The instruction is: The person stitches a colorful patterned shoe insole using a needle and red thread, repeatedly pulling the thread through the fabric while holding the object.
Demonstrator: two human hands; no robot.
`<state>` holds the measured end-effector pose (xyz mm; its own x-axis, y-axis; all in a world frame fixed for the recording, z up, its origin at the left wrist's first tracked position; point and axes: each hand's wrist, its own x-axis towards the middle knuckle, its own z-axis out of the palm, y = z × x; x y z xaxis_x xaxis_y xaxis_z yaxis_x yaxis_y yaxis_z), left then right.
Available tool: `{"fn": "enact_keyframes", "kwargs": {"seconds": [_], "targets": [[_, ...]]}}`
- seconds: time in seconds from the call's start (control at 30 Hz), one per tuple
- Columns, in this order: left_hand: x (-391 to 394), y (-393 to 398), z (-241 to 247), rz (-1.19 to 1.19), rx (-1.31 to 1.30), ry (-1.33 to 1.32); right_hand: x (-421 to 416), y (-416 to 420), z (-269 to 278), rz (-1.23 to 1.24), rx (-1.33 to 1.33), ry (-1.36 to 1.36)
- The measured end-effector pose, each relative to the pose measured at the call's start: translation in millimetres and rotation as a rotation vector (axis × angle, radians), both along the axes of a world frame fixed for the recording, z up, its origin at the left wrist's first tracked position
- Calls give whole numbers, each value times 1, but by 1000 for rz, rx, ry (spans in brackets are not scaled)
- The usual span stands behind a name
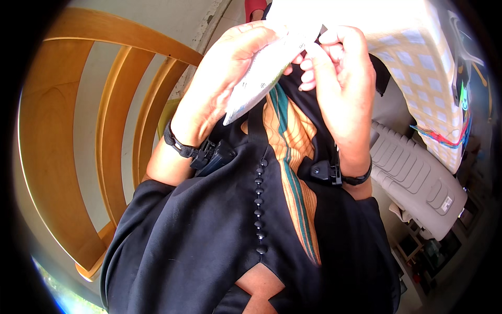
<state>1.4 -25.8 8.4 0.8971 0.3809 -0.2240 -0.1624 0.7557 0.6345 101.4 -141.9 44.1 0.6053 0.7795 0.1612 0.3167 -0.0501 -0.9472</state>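
A small white printed packet (261,76) is held at a slant in front of my chest. My left hand (231,66) grips it along its side, thumb on top. At the packet's upper right end, the fingers of my right hand (341,66) are bent, thumb and forefinger close together by a small dark piece (321,31). Glare washes out this end, so whether the right fingertips pinch the packet's edge or the dark piece cannot be told. Both wrists wear black straps with small black devices.
A table with a checked cloth (415,59) stands at the upper right, strongly overexposed. Coloured cords (443,137) lie by its edge. A slatted wooden chair or bench back (110,117) is on the left. A grey ribbed plastic panel (415,176) is at the right. A red-clad limb shows at the top.
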Motion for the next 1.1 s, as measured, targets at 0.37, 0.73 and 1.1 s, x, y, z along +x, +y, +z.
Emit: {"fn": "enact_keyframes", "kwargs": {"seconds": [0.37,0.73,1.1], "targets": [[10,-17,-6,179,318,97,5,7,-19,12,-185,-152],[26,-21,-63,243,425,281,32,16,-90,9,20,-671],[36,-27,-90,249,431,343,39,16,-116,12,95,-738]]}}
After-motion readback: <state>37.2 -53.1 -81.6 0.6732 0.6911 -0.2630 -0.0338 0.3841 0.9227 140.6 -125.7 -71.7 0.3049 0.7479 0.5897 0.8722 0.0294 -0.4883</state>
